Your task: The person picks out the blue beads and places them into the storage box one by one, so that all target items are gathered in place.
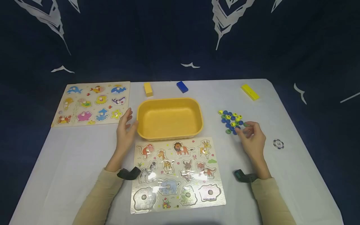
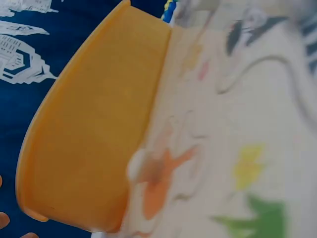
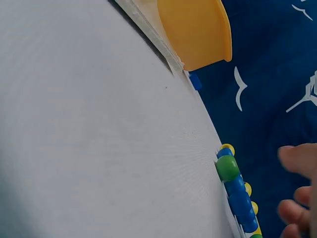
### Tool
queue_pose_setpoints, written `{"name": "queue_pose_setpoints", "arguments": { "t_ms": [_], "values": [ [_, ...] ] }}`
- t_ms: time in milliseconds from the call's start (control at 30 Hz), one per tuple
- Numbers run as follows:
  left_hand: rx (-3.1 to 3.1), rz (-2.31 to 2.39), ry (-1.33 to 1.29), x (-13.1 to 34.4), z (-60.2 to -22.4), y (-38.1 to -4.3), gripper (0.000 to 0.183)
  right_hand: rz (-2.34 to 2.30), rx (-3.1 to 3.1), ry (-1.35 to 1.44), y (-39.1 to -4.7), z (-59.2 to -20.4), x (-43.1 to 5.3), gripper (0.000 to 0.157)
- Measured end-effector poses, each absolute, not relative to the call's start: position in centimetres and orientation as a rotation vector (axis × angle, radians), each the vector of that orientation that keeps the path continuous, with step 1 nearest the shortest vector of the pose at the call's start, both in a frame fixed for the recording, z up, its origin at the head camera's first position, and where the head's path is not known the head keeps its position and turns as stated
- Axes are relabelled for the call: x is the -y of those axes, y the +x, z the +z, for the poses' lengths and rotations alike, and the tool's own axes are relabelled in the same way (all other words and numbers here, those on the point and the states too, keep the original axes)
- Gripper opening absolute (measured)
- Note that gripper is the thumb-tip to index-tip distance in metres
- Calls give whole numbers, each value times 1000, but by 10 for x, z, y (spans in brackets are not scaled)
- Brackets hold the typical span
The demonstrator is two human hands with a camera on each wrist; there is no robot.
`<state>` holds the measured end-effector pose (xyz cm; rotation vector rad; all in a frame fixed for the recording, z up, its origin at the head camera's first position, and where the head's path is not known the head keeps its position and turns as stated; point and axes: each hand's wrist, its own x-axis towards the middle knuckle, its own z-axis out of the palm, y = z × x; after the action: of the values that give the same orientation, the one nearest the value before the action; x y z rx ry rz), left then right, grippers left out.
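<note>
Beside the left end of a yellow plastic tray (image 1: 170,118) is my left hand (image 1: 125,136), its fingers relaxed and thumb by the rim; only fingertips (image 2: 4,220) show at the edge of the left wrist view. On the right, a cluster of blue, yellow and green beads (image 1: 228,121) lies on the white table. My right hand (image 1: 253,140) is at the near right edge of that cluster, fingers loosely bent and apart. Nothing shows between its thumb and fingers in the right wrist view, where the beads (image 3: 240,203) lie beyond.
An animal puzzle board (image 1: 175,198) lies just in front of the tray. At the back left is a sea-animal puzzle board (image 1: 109,122). Along the back are an orange-yellow block (image 1: 148,89), a blue block (image 1: 182,87) and a longer yellow block (image 1: 250,92). A round chip (image 1: 278,144) lies far right.
</note>
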<state>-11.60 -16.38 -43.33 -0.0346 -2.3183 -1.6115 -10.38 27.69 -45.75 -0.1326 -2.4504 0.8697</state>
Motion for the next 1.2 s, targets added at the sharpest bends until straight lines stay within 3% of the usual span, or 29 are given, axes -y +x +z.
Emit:
{"name": "queue_pose_setpoints", "arguments": {
  "t_ms": [533,833,967,1200],
  "values": [
    [2359,-1692,35,151,-419,-104,39,728,2656,-203,-106,-475,-275,35],
    [2349,-1728,42,159,-449,-117,39,800,2576,-151,-109,-467,-275,26],
    [2343,-1706,29,159,-453,-118,39,914,2471,-20,-129,-465,-272,26],
    [2347,-1739,41,155,-434,-111,40,1149,2577,206,-151,-385,-186,22]
  ]
}}
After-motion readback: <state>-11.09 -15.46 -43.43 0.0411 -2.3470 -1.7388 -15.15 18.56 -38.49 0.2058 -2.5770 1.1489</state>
